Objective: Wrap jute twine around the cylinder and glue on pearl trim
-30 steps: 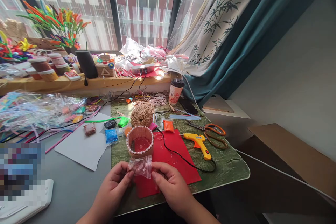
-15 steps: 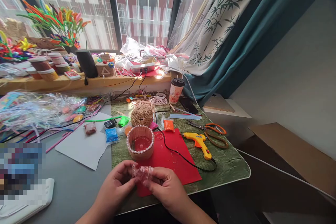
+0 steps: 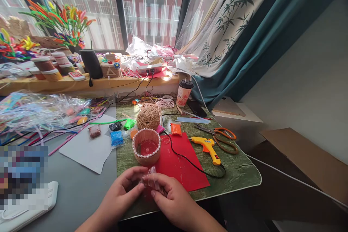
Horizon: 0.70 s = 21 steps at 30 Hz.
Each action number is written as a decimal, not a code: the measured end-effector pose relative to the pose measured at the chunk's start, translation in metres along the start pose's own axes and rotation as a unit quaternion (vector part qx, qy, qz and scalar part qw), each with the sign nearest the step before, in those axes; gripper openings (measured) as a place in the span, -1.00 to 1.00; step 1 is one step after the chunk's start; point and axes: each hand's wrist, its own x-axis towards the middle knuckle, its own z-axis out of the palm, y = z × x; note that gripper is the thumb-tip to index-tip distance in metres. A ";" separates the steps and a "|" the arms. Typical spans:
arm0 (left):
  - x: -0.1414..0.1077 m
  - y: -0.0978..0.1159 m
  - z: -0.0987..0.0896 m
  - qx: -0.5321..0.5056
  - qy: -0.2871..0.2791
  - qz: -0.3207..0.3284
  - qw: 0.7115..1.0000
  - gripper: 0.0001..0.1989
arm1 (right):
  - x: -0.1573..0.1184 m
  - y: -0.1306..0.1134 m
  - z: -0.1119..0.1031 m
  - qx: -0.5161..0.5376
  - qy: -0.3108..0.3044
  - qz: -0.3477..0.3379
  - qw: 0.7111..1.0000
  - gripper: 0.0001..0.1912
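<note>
Between my two hands is a small clear plastic bag, crumpled; what is inside it is mostly hidden by my fingers. My left hand pinches its left side with thumb and fingertips. My right hand closes round its right side. Just beyond my fingers stands a round wooden bowl with a row of pearl-like beads along its rim. Under my hands and the bowl lies a red sheet.
A yellow glue gun with a black cord lies to the right, beside orange-handled scissors. Behind the bowl sits a ball of twine. Blue, green and orange packets surround it. A paper cup stands farther back.
The plastic bag has turned in my fingers, its clear end now pointing upward. My right fingers have moved left over it. The view has shifted slightly.
</note>
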 end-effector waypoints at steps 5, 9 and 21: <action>0.001 0.010 0.002 0.002 0.014 -0.032 0.999 -0.50 | 0.001 0.008 0.001 0.087 -0.005 0.018 0.996 -0.50; 0.003 0.010 0.004 0.004 0.024 -0.038 0.999 -0.54 | 0.000 0.008 0.002 0.104 0.010 0.010 0.995 -0.49; 0.004 0.026 0.010 0.060 0.035 -0.030 0.997 -0.66 | -0.007 -0.001 -0.004 -0.091 -0.021 0.000 0.996 -0.89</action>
